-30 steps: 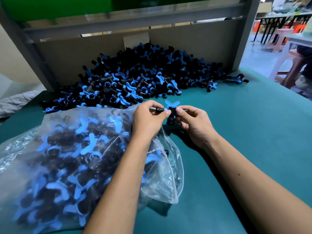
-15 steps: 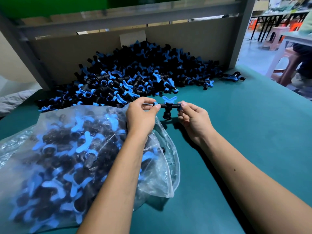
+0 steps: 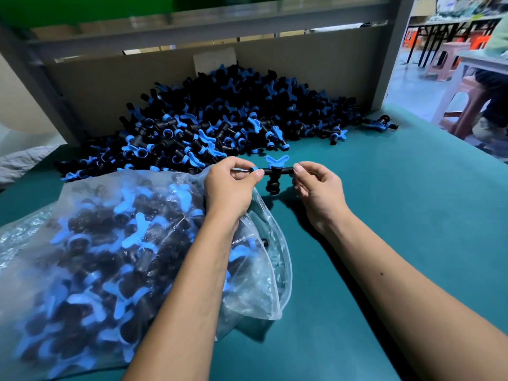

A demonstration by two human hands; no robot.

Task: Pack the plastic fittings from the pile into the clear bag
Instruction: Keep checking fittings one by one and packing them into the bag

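Note:
Both hands hold one black T-shaped fitting (image 3: 272, 174) with a blue butterfly handle above the green table, just right of the bag's mouth. My left hand (image 3: 229, 188) pinches its left end by the blue ring. My right hand (image 3: 316, 188) pinches its right end. The clear bag (image 3: 264, 284) lies at the lower left, stuffed with black and blue fittings, under my left forearm. The pile of fittings (image 3: 220, 119) is heaped at the back against a cardboard wall.
The green table (image 3: 398, 215) stretches to the right. A stray fitting (image 3: 380, 123) lies at the pile's right end. Grey frame posts (image 3: 390, 56) flank the cardboard. Stools (image 3: 461, 105) and a seated person are beyond the right edge.
The fitting has been turned so its handle points up and the hands have slid apart to its two ends. The view shifted slightly.

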